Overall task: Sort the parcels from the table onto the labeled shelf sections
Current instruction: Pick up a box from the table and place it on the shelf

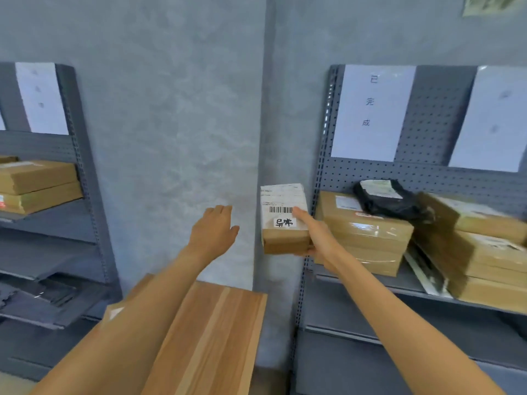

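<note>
My right hand (316, 238) grips a small brown cardboard parcel (285, 220) from its right side and underneath. The parcel has a white shipping label with a barcode and a handwritten sticker. It hangs in the air just left of the right shelf unit (319, 172). My left hand (214, 232) is stretched out empty, fingers apart, to the left of the parcel and in front of the wall. On the right shelf lie stacked brown boxes (368, 235) and a black poly bag (390, 201). A white paper sign (370, 112) hangs above them.
A second grey shelf unit (82, 172) at the left holds two flat brown boxes (37, 183). The wooden table top (216, 337) lies below my arms. More stacked boxes (484, 246) fill the right shelf's far side. A blue-grey wall stands between the shelves.
</note>
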